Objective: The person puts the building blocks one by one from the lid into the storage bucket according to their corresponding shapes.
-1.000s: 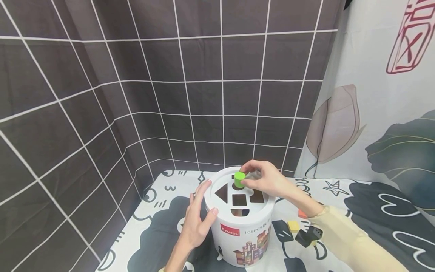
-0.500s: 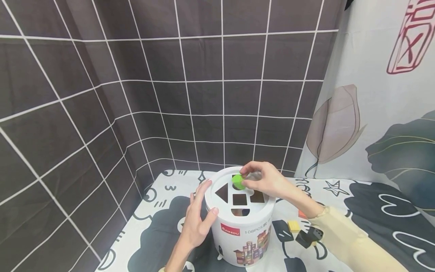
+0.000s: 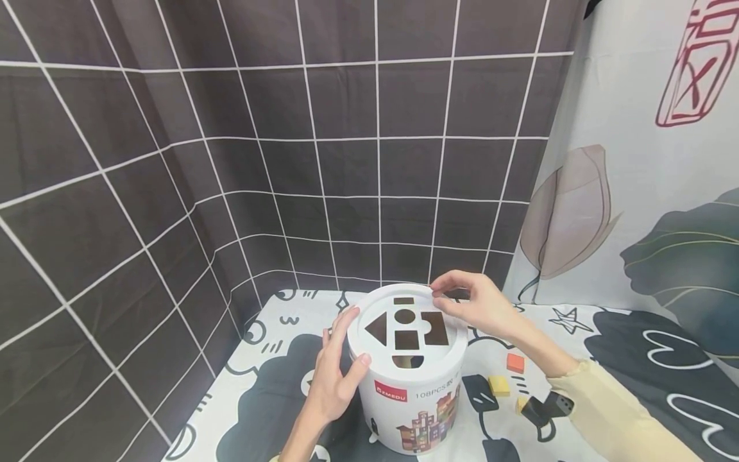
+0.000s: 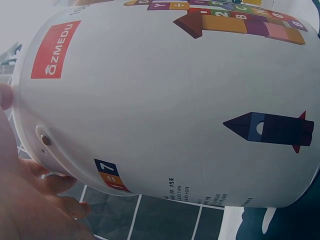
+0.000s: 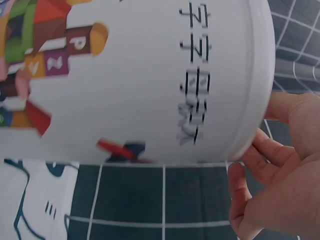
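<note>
A white bucket (image 3: 381, 417) with building-block pictures on its side stands upright in front of me. Cut into its white lid (image 3: 361, 346) are several shaped holes, among them a round hole (image 3: 405, 316). My left hand (image 3: 331, 378) rests against the left of the rim, thumb toward the front and fingers extended along the side. Over the lid's right back edge is my right hand (image 3: 479, 305), its fingers loosely bent and nothing between them. In the right wrist view its fingertips are right at the rim. No green cylinder shows in any current view.
To the right of the bucket lie an orange block (image 3: 516, 363) and a yellow block (image 3: 499, 385). Another yellow block (image 3: 522, 404) is partly hidden by the black wrist camera (image 3: 557, 404). A dark gridded curtain (image 3: 346, 167) hangs behind the patterned cloth (image 3: 271, 333).
The green cylinder, pinched over the round hole by my right hand earlier, tilted and is now out of sight. My right hand let go and moved right; the left stayed put.
</note>
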